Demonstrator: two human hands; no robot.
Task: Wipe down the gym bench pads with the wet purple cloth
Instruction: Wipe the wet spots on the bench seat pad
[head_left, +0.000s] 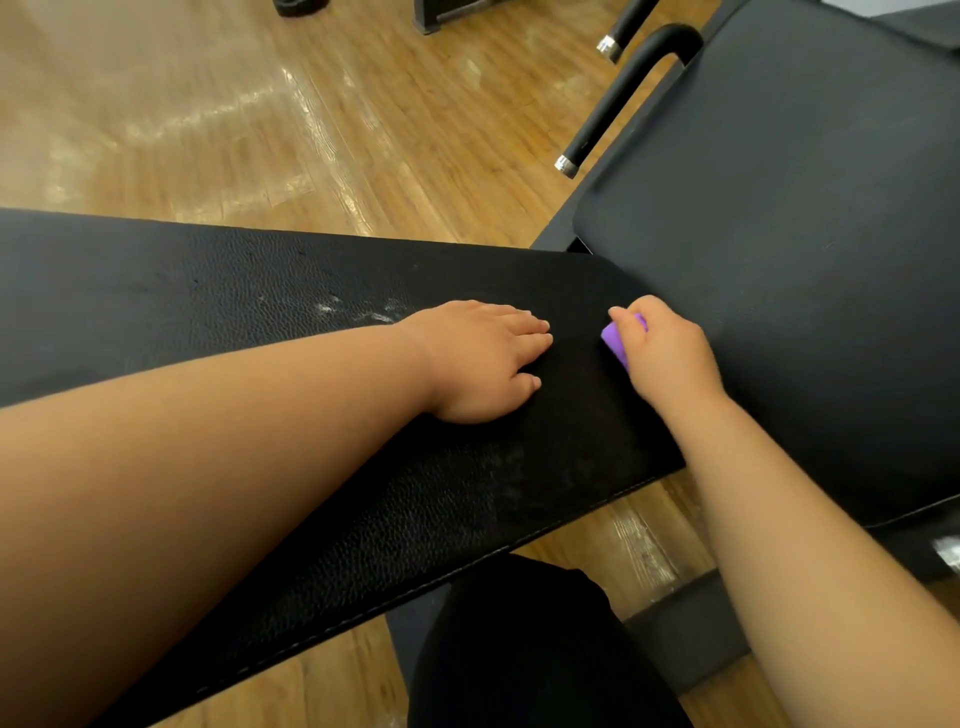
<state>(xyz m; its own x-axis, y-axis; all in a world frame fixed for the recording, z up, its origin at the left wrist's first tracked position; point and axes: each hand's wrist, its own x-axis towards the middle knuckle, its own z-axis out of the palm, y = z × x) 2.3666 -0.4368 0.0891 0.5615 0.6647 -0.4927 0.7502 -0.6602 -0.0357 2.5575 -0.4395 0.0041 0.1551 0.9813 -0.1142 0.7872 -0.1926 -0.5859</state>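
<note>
left forearm over bench pad | left hand flat | right hand curled round purple cloth

Left arm: the bare left forearm enters from the lower left corner and runs diagonally up and to the right, wrist straight.
Left hand: the left hand lies palm down, flat on the black textured leather bench pad. Its fingers are straight and close together, pointing right.
Right arm: the bare right forearm enters from the lower right edge and angles up and to the left.
Right hand: the right hand is knuckles up, fingers curled round a small folded purple cloth that peeks out on its left side.
Spacing: the hands are near each other, not touching.
</note>
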